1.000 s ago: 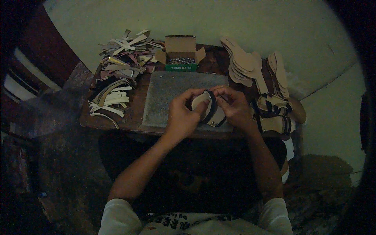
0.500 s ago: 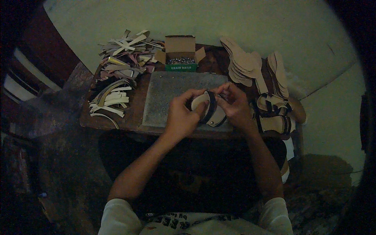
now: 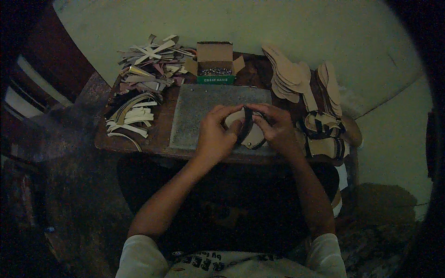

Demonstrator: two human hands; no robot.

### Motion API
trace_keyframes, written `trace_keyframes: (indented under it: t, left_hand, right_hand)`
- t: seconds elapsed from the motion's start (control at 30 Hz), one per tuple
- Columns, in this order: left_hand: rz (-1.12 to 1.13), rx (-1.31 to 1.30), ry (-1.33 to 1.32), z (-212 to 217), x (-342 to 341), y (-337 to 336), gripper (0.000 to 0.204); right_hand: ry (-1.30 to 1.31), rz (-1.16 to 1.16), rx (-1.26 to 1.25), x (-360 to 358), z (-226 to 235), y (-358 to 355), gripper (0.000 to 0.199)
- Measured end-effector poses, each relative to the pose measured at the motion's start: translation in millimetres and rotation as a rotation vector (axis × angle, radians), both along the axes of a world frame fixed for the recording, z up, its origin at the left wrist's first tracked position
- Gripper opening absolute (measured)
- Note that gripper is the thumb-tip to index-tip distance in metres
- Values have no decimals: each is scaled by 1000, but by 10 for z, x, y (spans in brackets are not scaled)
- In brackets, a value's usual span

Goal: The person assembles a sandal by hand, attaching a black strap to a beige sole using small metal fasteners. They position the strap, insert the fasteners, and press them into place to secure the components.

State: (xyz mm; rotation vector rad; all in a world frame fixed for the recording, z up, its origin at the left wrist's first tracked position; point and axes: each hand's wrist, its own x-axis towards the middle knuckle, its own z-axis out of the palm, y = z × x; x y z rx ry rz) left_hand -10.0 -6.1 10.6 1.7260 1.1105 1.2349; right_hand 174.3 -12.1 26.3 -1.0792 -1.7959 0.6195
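A sandal with a beige sole (image 3: 253, 137) and a dark strap (image 3: 247, 124) is held up over the front part of a grey slab. My left hand (image 3: 216, 133) is closed round one end of it, the thumb pressed on the beige surface beside the strap. On the other side my right hand (image 3: 279, 129) pinches the strap and the sole's edge, its fingertips close to my left fingertips at the top. A small shiny nail head shows near the lower edge of the sole. My fingers hide part of the strap.
The grey slab (image 3: 190, 111) lies on a dark wooden table (image 3: 160, 146). Behind it stands an open green box of nails (image 3: 216, 79). Strap strips (image 3: 139, 113) are heaped at left. Beige insoles (image 3: 289, 76) and two strapped sandals (image 3: 324, 147) lie at right.
My right hand has moved in from above the sandal onto the strap and sole edge, its fingers now meeting the left ones. My left hand keeps its grip.
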Motion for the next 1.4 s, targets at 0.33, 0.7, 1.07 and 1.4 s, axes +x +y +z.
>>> trace_keyframes:
  t: [0.33,0.7,1.07,1.4]
  left_hand:
    - [-58,-204,11,2,26,5,35]
    - [-99,-194,-116,-18,88,12,31]
    - [-71,-121,-122,-90,71,5,29]
    - [-119,-197,-40,-12,33,-3,32]
  right_hand:
    - [-138,-24,173,26,10,-8,31]
    - [-178,-95,29,54,36,-47,27]
    - [-184,-92,-49,4,100,-57,23]
    - [-102,-68,-109,10,88,-61,21]
